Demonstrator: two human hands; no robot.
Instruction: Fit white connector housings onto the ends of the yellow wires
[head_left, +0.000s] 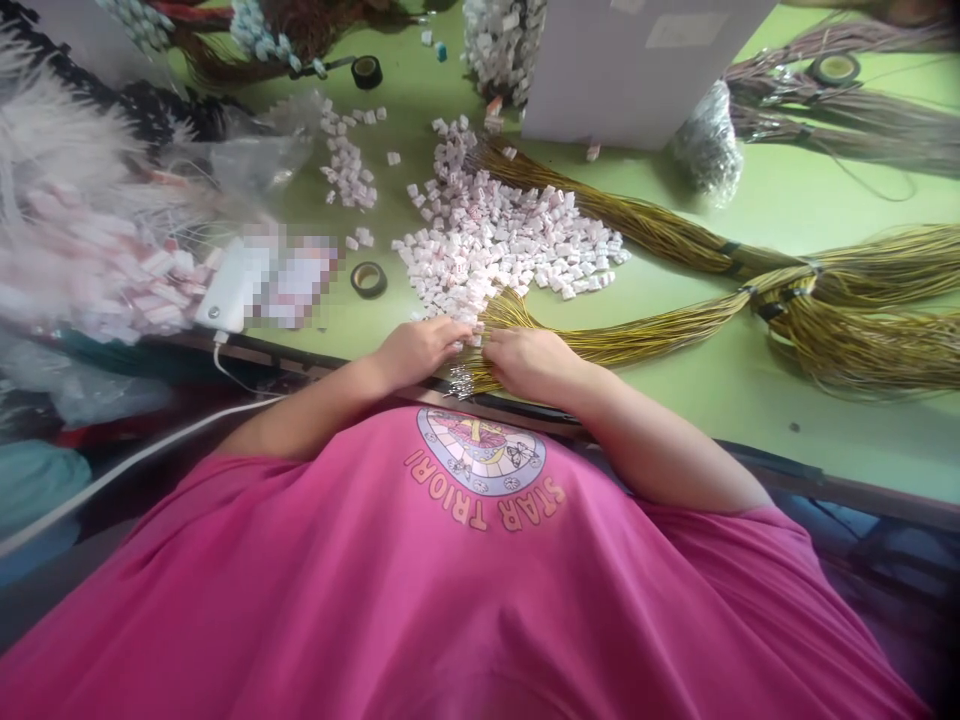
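My left hand [418, 347] rests at the near edge of the green table [675, 390], fingers curled in a pinch at the ends of a yellow wire bundle [637, 335]; what they grip is too small to make out. My right hand [529, 362] lies closed over the same wire ends, whose metal terminals [459, 380] poke out below the hands. Just beyond the hands lies a pile of small white plastic connectors [510, 235].
More yellow wire bundles [862, 330] sprawl to the right, brownish ones [840, 110] at the far right. A white box [637, 60] stands at the back. Black tape rolls [368, 279] [366, 71], a white charger [232, 290] and plastic bags [247, 150] sit left.
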